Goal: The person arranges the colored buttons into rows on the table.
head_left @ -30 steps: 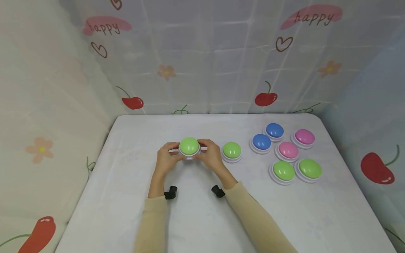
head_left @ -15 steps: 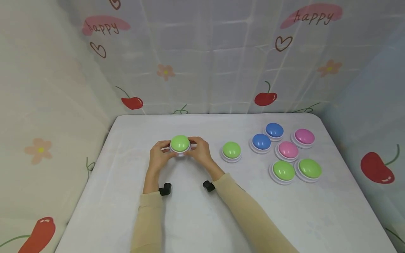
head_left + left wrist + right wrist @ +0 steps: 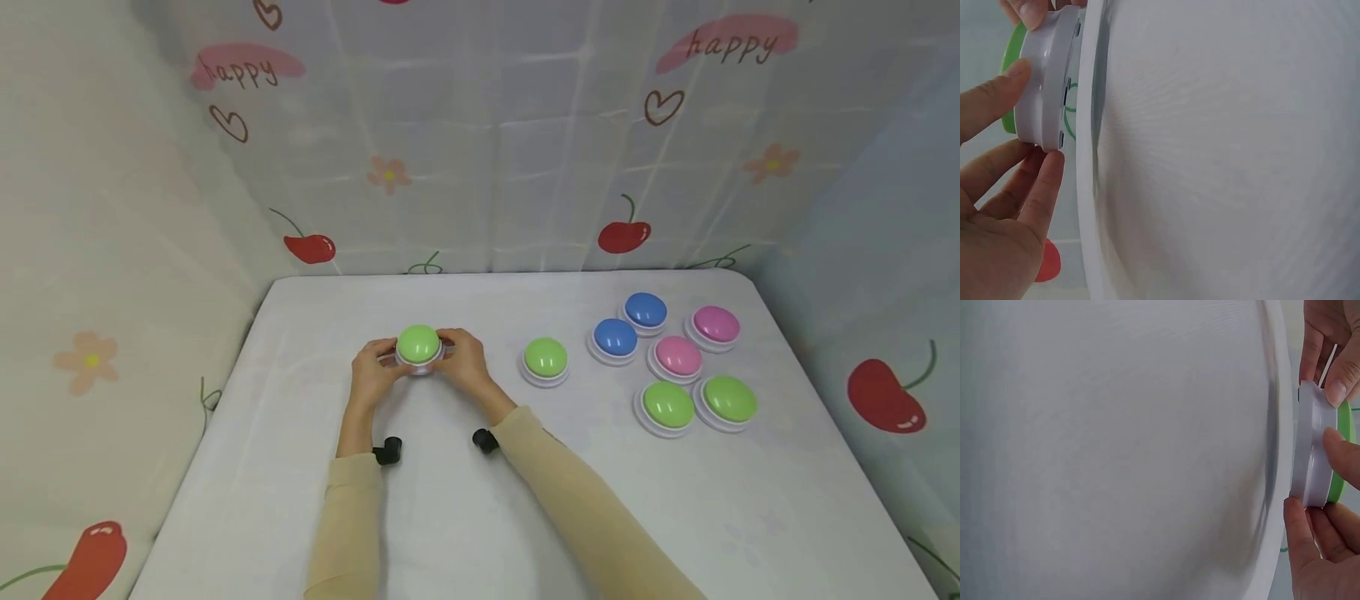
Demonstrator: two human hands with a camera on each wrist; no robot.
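Between both hands is a green-domed push button [image 3: 418,344] with a white round base. My left hand [image 3: 371,372] grips the base from the left, thumb on the near side and fingers around the edge. From the right, my right hand [image 3: 466,363] grips the same base in a like way. The left wrist view shows the white base [image 3: 1041,81] side-on, with small slots along its lower rim. In the right wrist view the thumbs of both hands press the base [image 3: 1315,447] near the green dome. A second green button [image 3: 545,357] stands to the right of my right hand.
At the right of the white table [image 3: 480,517] stand two blue buttons [image 3: 616,337], two pink buttons [image 3: 678,357] and two more green buttons [image 3: 669,406], close together. Patterned curtains [image 3: 487,150] hang behind the table and along its sides. Black cameras [image 3: 387,451] sit at the wrists.
Both hands have carried the green button leftward, away from the second green button, moving less in the last half second. The other buttons keep their places; the head view has shifted slightly.
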